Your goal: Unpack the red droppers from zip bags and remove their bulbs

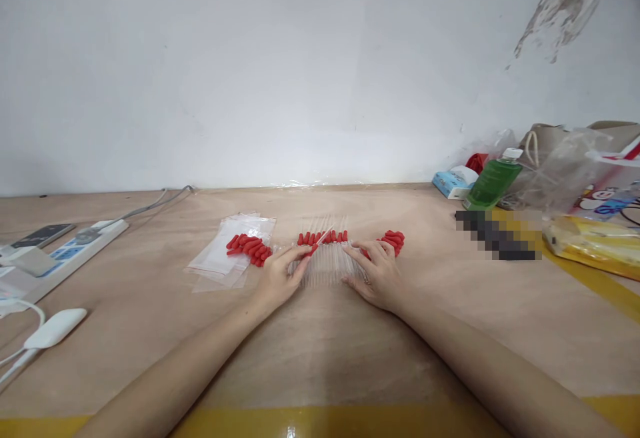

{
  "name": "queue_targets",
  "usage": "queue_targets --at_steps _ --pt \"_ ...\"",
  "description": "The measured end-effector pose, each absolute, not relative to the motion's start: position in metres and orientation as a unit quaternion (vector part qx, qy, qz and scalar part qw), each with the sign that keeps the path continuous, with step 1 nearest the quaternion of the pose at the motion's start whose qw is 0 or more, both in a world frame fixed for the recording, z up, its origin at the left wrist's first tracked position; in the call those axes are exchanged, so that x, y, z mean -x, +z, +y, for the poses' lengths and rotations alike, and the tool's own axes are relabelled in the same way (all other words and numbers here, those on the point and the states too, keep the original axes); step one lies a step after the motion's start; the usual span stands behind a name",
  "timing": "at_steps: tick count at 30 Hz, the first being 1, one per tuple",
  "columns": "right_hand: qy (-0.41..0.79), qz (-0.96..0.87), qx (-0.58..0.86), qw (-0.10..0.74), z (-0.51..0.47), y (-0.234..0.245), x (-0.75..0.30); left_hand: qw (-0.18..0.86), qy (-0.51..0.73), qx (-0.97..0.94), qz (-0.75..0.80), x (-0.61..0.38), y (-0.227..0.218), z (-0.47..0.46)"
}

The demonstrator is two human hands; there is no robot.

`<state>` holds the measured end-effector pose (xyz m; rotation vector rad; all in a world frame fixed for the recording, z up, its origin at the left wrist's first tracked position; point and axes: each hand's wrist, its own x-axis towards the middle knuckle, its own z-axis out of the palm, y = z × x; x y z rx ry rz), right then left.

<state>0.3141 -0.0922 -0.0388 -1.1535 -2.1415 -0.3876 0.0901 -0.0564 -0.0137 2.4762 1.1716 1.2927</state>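
A row of clear thin tubes with red caps (325, 238) lies on the wooden table (320, 351) in front of me. My left hand (280, 278) pinches one clear tube with a red cap, lifted at a slant over the row. My right hand (375, 271) rests with fingers spread flat on the right part of the row, holding nothing. A loose pile of red caps (250, 248) lies to the left on clear plastic bags (225, 258). Another pile of red caps (393, 240) sits just beyond my right hand.
At the left are a white power strip (70, 251), a phone (43, 235) and a white charger with cable (53, 328). At the right stand a green bottle (493, 181), a blue tissue pack (453, 183), bags (565, 165) and a yellow packet (595, 238). Yellow tape (300, 421) edges the table.
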Motion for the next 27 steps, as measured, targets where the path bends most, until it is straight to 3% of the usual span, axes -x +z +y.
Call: queue_targets --at_steps 5,10,27 --pt "-0.209 -0.806 0.427 0.353 -0.094 -0.037 -0.302 0.081 0.436 -0.83 0.339 -0.053 -0.032 -0.086" --pt "-0.208 -0.844 0.352 0.348 -0.096 -0.042 -0.295 0.172 0.433 -0.819 0.334 -0.043 -0.046 -0.09" --pt "-0.183 -0.882 0.289 0.324 -0.111 -0.043 -0.283 0.151 0.295 -0.888 0.318 -0.055 -0.031 -0.1"
